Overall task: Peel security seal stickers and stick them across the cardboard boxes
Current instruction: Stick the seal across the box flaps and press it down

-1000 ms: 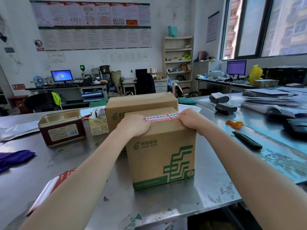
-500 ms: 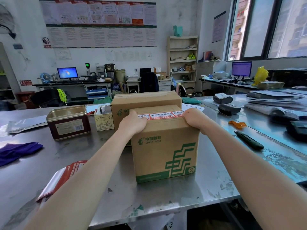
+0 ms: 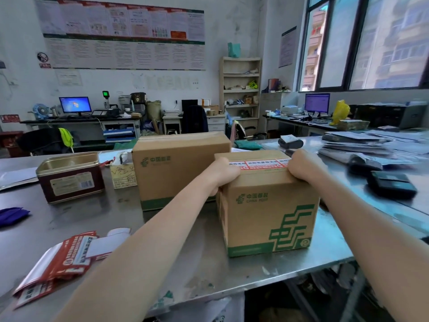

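Left arm: stretched forward, left hand (image 3: 222, 171) curled in a grip.
Right arm: stretched forward, right hand (image 3: 301, 165) curled likewise.

Matt cardboard box (image 3: 269, 205); scuffed metal table (image 3: 181, 259)

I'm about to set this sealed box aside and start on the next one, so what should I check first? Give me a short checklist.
1. Seal sticker lies across the top of the front box: ok.
2. Sticker ends pressed down the sides: cannot tell, left hand and right hand cover them.
3. Both hands grip the box's top edges: ok.
4. Back box shows no sticker: not ok.
5. Sticker sheets within reach on the table: ok.
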Motion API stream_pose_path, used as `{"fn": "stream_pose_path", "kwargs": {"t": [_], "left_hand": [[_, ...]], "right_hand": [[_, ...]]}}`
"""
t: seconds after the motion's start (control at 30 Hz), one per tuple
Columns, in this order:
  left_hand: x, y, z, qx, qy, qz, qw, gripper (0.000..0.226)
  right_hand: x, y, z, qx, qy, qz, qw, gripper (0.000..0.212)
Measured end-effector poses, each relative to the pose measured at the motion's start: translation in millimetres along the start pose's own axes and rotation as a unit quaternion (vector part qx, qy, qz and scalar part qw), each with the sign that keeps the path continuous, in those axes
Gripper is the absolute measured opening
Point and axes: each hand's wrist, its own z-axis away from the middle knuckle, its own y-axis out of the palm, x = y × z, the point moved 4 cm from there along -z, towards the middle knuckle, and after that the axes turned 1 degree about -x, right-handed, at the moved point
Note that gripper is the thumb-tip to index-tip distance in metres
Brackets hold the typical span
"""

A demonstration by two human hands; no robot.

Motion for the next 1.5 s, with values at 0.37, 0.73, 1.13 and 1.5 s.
{"fn": "stream_pose_path", "kwargs": {"t": [0.37,0.73,1.13,1.5], "left_hand": [[-42,62,-75,0.013,0.018,0.002,1.0,0.013],[-43,74,-140,-0.022,0.045,-0.007,0.999,0.042],[-43,7,-116,-0.109,0.111,-0.009,0.988,0.01],[34,-162,-70,-0.374,0.037,-0.093,0.922,0.014]], "right_hand": [[-53,-12,-54,-0.04,0.041,0.019,0.998,0.015],[-55,11,-119,-0.05,0.046,0.015,0.998,0.025],[29,24,-94,-0.104,-0.085,-0.067,0.989,0.027],[150,81,-56,-0.002,-0.123,-0.271,0.955,0.044]]}}
